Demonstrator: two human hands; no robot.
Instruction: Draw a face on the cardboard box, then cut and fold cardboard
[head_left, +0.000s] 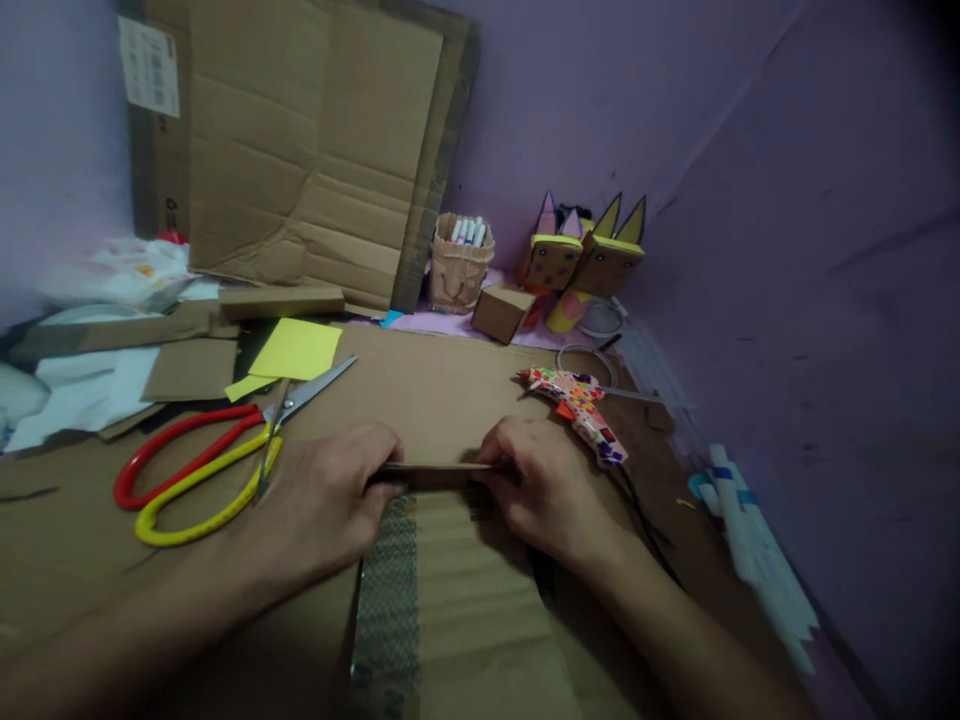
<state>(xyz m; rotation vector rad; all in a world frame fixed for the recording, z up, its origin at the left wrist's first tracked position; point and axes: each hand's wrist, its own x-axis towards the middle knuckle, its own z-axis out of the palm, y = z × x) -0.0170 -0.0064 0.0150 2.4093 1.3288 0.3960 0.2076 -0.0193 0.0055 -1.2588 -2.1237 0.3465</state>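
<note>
A cardboard piece (480, 610) with a dark patterned tape strip reaches from the near edge up to both hands. Its far end forms a narrow raised edge between them. My left hand (341, 490) pinches that edge at its left end, and my right hand (536, 485) grips it at the right. Left of my left hand lie large scissors (206, 470) with one red and one yellow handle, the blades nearly together. Beyond my right hand rests a flower-patterned glue gun (581, 405), its dark cord running toward my right forearm.
Yellow paper (296, 348) and cardboard scraps (191, 370) lie at the left. Against the wall leans a big cardboard sheet (360, 130). A holder with markers (461, 265), a small cardboard box (502, 312) and two eared cardboard figures (616, 262) stand behind. White rolled pieces (750, 530) lie right.
</note>
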